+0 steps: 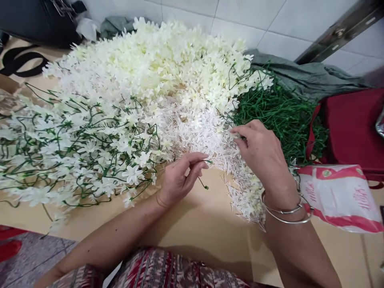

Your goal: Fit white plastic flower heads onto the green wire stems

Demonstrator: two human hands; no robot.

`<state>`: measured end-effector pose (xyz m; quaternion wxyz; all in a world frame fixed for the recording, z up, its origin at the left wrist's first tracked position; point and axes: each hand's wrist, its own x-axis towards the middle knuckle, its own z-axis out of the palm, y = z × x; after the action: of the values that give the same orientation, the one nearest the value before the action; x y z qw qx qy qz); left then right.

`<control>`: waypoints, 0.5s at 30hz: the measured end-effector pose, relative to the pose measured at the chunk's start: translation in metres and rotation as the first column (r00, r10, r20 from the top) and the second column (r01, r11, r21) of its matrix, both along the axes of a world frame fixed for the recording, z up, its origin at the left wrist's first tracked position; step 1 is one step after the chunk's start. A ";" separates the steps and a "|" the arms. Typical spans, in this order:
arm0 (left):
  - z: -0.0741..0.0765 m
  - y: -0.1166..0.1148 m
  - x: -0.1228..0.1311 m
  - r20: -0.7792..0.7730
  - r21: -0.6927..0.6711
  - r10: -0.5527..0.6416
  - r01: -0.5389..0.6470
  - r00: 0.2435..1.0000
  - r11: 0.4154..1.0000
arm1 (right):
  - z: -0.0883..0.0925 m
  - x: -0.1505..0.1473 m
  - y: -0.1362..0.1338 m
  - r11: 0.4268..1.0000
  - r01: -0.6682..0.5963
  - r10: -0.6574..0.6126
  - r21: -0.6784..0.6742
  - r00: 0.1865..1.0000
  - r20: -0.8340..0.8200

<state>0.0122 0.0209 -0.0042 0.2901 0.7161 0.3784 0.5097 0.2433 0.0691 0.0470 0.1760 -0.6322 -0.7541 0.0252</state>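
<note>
Two thin silvery bangles [287,222] on this person's right wrist [283,196] over there; busy patterned garment [168,266], broken streaks of red, grey, off-white.

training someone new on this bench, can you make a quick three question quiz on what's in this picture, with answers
1. Which hand pinches a thin green stem between thumb and fingers?
2. True or false: the silver bangles are worn on the left wrist.
3. The heap of loose green stems lies right beside which item?
A) the black bag
B) the dark red bag
C) the black strap

Key:
1. The left hand.
2. False; the silver bangles are on the right wrist.
3. B
</note>
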 end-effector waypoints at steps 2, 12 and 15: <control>0.001 0.002 0.001 -0.025 0.005 -0.017 0.017 1.000 1.000 | -0.005 0.007 0.003 1.000 0.012 -0.013 -0.025 0.999 -0.040; 0.004 0.008 0.006 -0.094 0.074 -0.048 0.055 0.994 0.996 | 0.015 0.005 -0.002 0.996 -0.011 -0.022 -0.083 0.924 -0.381; 0.001 0.008 0.009 -0.070 0.083 -0.084 0.090 0.994 0.992 | 0.021 -0.001 -0.008 0.988 0.025 -0.087 -0.150 0.901 -0.424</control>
<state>0.0216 0.0291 -0.0029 0.2680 0.7605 0.3338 0.4883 0.2424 0.0612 0.0678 0.2935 -0.6435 -0.6745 0.2118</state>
